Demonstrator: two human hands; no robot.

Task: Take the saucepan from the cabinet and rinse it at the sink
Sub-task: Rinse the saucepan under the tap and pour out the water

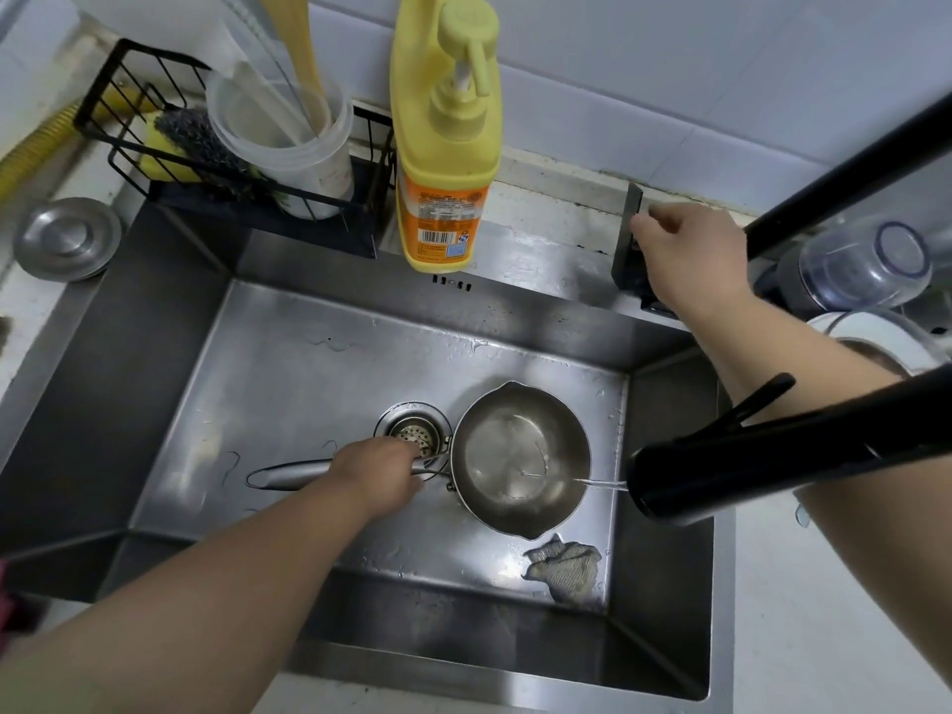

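Saucepan [520, 458]: steel, shiny, wet inside

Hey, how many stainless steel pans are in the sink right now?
1. The saucepan sits in the sink right of the drain, its handle gripped by the left hand. None appears hidden.

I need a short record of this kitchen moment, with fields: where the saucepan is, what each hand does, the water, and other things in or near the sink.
saucepan: upright on the sink floor, beside the drain strainer
left hand: grips the saucepan handle
right hand: holds the black tap lever at the back rim
water: a thin stream from the black faucet spout into the saucepan
in sink: grey cloth near the front right corner
behind sink: yellow soap pump bottle, black wire rack
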